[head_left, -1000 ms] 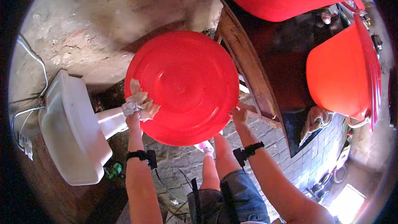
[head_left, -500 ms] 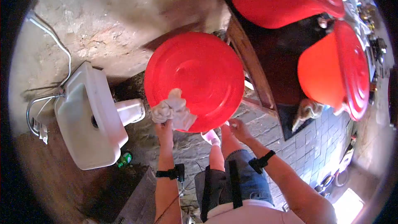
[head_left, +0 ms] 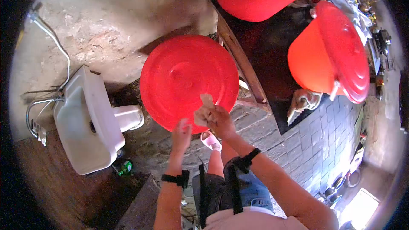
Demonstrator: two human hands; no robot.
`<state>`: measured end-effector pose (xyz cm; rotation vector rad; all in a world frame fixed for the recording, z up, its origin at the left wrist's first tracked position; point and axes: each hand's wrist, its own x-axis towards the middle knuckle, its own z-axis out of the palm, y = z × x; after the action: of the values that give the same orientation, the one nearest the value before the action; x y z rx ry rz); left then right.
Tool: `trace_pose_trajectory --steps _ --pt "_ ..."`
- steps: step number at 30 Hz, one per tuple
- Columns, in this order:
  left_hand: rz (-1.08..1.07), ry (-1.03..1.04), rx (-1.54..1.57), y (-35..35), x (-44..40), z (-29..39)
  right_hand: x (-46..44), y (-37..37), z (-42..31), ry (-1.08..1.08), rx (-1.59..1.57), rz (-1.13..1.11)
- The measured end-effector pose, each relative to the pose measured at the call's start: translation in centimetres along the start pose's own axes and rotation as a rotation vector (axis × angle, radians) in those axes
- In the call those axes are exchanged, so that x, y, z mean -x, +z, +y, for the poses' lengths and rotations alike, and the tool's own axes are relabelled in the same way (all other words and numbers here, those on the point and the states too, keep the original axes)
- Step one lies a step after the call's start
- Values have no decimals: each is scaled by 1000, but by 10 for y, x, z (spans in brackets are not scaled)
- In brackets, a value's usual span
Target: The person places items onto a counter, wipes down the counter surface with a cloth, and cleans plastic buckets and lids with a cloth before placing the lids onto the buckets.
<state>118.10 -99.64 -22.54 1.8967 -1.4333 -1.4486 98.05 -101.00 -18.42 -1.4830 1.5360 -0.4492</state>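
A large red container with a round lid (head_left: 179, 70) stands in front of me, seen from above. My right hand (head_left: 222, 122) grips a crumpled pale cloth (head_left: 205, 111) over the near right part of the lid. Beside the lid's near edge, my left hand (head_left: 182, 136) has its fingers stretched forward, somewhat blurred, with no cloth in them. Whether those fingertips touch the lid I cannot tell.
A white washbasin (head_left: 106, 123) with a tap is at the left wall, a green bottle (head_left: 125, 168) below it. On the right, a dark table (head_left: 272, 55) with a wooden edge bears two red lidded buckets (head_left: 311, 57) and a folded rag (head_left: 303, 102).
The cloth has passed from my left hand to my right hand. My right hand has come up over the lid. The view has shifted slightly, and the buckets appear further left.
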Motion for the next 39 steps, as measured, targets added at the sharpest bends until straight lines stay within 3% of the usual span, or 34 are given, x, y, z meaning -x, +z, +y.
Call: trace_pose_trajectory --steps 1,3,5,7,8,10,11,13,15,18,22,24,25,27,28,32,33,35,37,39 --pt "-1 -10 -1 -5 -14 -24 -7 12 10 -133 148 3" --pt "202 44 -690 -12 -39 -41 -21 52 37 -368 391 -5" --pt "120 57 -872 -17 -49 -21 -37 76 72 -456 483 -37" --pt "27 66 -1051 -15 -60 -25 -72 53 85 -755 453 -95" --pt "18 40 -954 -13 -63 -39 -93 59 109 -541 75 -353" --pt "-1 -13 -856 -13 -58 -54 -119 31 145 -416 223 -282" --pt "23 22 -849 -14 -59 -49 -142 3 154 -319 495 193" --pt "31 60 -838 -11 -57 -48 -161 -26 130 -127 663 696" --pt "44 -27 -931 -6 -66 -41 -181 -31 105 -74 582 732" --pt "59 -134 -885 -3 -70 -32 -206 -22 83 -201 658 684" --pt "58 -110 -912 -2 -72 -33 -225 -13 87 -296 730 628" --pt "103 -116 -875 -3 -66 -28 -224 -12 91 -228 477 548" --pt "106 -116 -869 -3 -66 -29 -204 -13 90 -247 896 543" --pt "130 -98 -798 -1 -68 -31 -136 -2 80 -139 933 531" --pt "146 -97 -781 2 -69 -37 -109 8 78 -30 543 512" --pt "202 -157 -622 -8 -69 -22 -111 37 92 21 772 542" --pt "159 -166 -666 -12 -67 -12 -151 30 86 -133 -165 567" --pt "179 -137 -659 -10 -65 -23 -231 23 67 -386 -1026 401" --pt "187 -94 -648 -7 -68 -27 -296 33 42 -524 52 495" --pt "159 -142 -615 -7 -69 -29 -322 73 10 -452 1041 600"
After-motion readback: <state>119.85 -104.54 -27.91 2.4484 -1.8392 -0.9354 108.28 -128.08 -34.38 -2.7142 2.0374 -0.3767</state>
